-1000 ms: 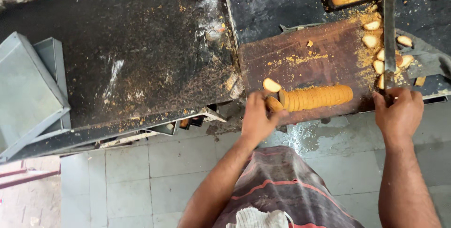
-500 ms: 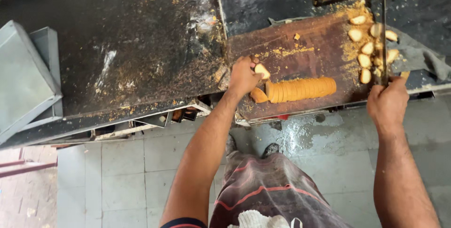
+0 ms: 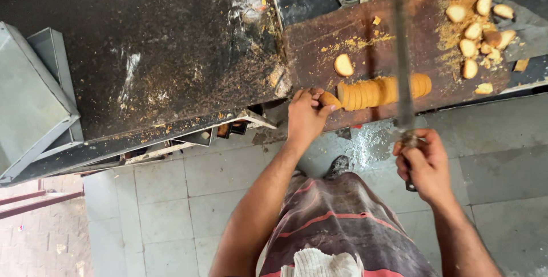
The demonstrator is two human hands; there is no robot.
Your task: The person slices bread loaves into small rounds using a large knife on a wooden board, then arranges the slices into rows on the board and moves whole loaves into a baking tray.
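A sliced golden loaf point(image 3: 381, 91) lies in a row on a brown wooden cutting board point(image 3: 319, 43). My left hand point(image 3: 305, 116) pinches a crust end piece point(image 3: 329, 100) at the loaf's left end. My right hand point(image 3: 424, 160) grips the handle of a long knife point(image 3: 402, 66), whose blurred blade reaches over the loaf's right part. One loose slice point(image 3: 343, 65) lies just above the loaf. Several cut slices point(image 3: 477, 27) are heaped on crumbs at the board's far right.
A dark, crumb-strewn worktop point(image 3: 148, 54) stretches left of the board. Grey metal trays point(image 3: 31, 97) lean at the far left. Below is a tiled floor point(image 3: 171, 208), wet under the board. A cloth point(image 3: 319, 263) is tucked at my waist.
My left hand has moved from the board back to the loaf's left end and holds an end piece. The knife has swung from the far right to above the loaf.
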